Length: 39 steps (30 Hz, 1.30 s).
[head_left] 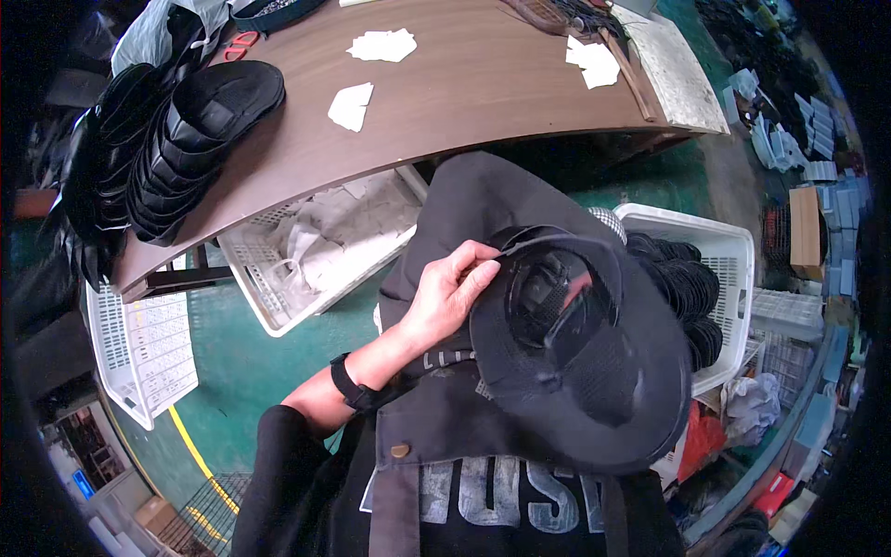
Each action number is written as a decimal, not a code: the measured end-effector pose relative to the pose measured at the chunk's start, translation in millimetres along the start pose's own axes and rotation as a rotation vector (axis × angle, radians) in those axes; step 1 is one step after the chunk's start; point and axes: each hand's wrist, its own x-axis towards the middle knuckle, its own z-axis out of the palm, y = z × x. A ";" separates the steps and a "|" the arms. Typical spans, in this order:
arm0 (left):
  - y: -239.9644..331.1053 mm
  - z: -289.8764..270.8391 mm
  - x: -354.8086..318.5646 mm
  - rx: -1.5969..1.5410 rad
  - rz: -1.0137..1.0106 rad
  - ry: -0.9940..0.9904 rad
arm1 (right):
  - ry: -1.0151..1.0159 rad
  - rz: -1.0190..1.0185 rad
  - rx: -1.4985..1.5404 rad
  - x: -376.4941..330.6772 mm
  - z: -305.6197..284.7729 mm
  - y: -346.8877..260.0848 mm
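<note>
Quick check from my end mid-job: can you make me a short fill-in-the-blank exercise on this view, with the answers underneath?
1. The black footwear piece is pinched at its edge by the person's ____ hand.
2. The white crate holding stacked black pieces stands on the person's ____ side.
3. The painted line on the green floor is coloured ____.
4. The wristband is coloured ____.

Missing words: left; right; yellow; black.

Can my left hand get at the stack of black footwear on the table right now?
Probably not yet: the left hand is pinching a black footwear piece, though the way to the stack looks free.
</note>
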 end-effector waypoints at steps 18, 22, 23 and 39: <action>18.2 2.5 15.5 0.163 0.190 -0.221 | -0.122 0.013 -0.218 30.8 -0.2 32.3; 26.0 -46.6 69.0 0.494 0.291 -0.419 | -0.009 -0.011 -0.233 36.9 -24.8 44.4; 9.7 -67.2 84.6 0.552 0.279 -0.100 | 0.049 0.029 -0.235 40.1 -26.4 39.1; -60.2 -242.2 155.9 1.185 0.180 0.466 | 0.102 0.064 -0.294 34.3 -13.0 22.3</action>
